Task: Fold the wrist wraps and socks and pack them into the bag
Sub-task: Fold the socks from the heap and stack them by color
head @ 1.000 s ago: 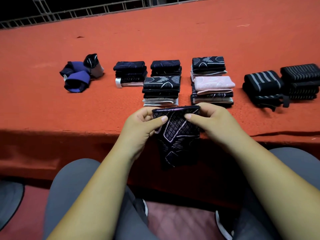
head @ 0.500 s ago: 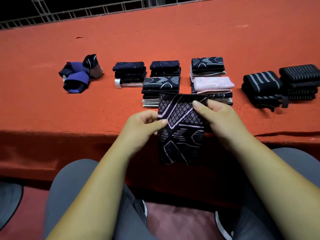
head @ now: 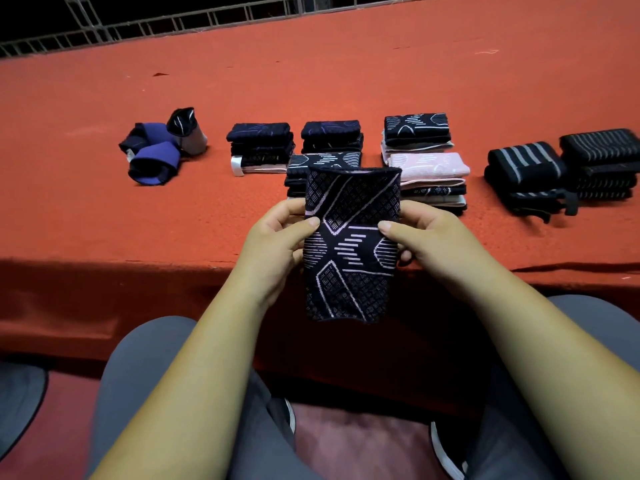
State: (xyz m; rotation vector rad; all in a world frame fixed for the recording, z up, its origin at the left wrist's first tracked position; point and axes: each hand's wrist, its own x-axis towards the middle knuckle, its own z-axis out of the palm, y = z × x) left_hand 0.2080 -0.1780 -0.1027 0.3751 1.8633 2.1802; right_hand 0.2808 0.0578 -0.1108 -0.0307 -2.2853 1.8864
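I hold a black sock with pale line patterns (head: 349, 244) upright over the table's front edge. My left hand (head: 277, 244) pinches its left side and my right hand (head: 426, 237) pinches its right side, thumbs on the front. Behind it on the red table (head: 346, 74) lie several stacks of folded socks: one just behind the held sock (head: 322, 162), two dark stacks (head: 259, 143) (head: 330, 136), a stack topped black (head: 415, 128) and a stack topped pink (head: 429, 168). Two piles of black striped wrist wraps (head: 523, 174) (head: 602, 161) sit at the right.
A loose heap of purple and black rolled pieces (head: 156, 150) lies at the left of the table. A railing (head: 173, 22) runs along the far edge. My grey-clad knees (head: 149, 393) sit below the table front, with a white-edged shoe (head: 443, 452) on the floor.
The sock was bunched with its top edge pinched between both hands; now it is raised and spread flat, and both hands have shifted down to grip its sides.
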